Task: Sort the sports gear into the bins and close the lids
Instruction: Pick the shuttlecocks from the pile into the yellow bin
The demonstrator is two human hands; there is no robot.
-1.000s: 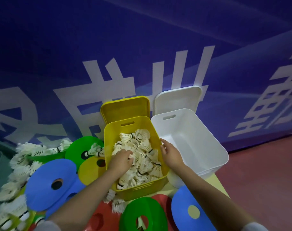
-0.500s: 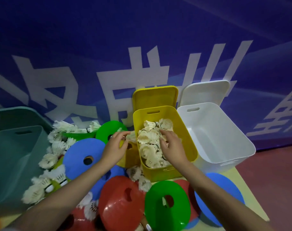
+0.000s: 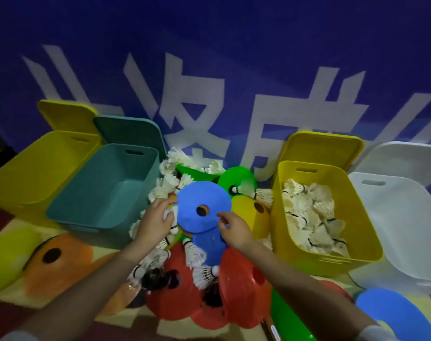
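left hand (image 3: 153, 222) pinching a shuttlecock (image 3: 169, 214) from the pile, for the yellow bin (image 3: 352, 217) already holding others. right hand (image 3: 231, 228) relaxed, empty, over the blue disc (image 3: 202, 205). lids propped up for loading.

Left hand (image 3: 153, 223): my forearm runs in from the lower left edge of view, wrist straight, palm down, fingers curled round something small and white, thumb reaching rightward. Right hand (image 3: 235, 230): my forearm runs in from the lower right corner, palm down, fingers loosely bent, index and thumb extended forward, nothing held
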